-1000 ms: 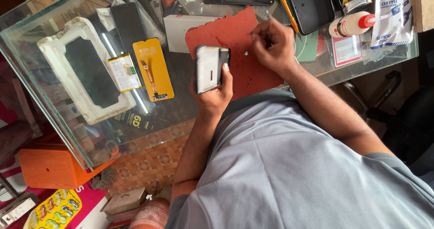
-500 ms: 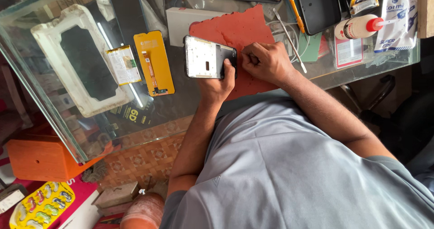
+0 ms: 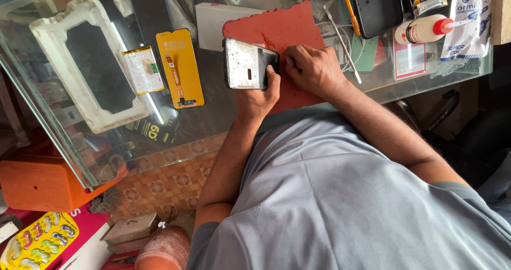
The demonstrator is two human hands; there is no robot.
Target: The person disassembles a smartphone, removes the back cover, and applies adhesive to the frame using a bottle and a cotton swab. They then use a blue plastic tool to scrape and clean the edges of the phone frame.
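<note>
Your left hand (image 3: 255, 97) was clamped around an opened phone frame (image 3: 248, 64), holding it just above the red work mat (image 3: 277, 33) on the glass table (image 3: 213, 115). Your right hand (image 3: 314, 70) was curled closed, fingertips pressed at the frame's right edge. An orange-backed display panel (image 3: 180, 67) lay nearby to the left

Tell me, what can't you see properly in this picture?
Head view only:
- Right hand: fingertips curl under, hiding anything pinched.
- Phone frame: underside faces away; left hand covers its near edge.
- Black tray: cut off by the top edge.
- Tweezers: tips too small.
</note>
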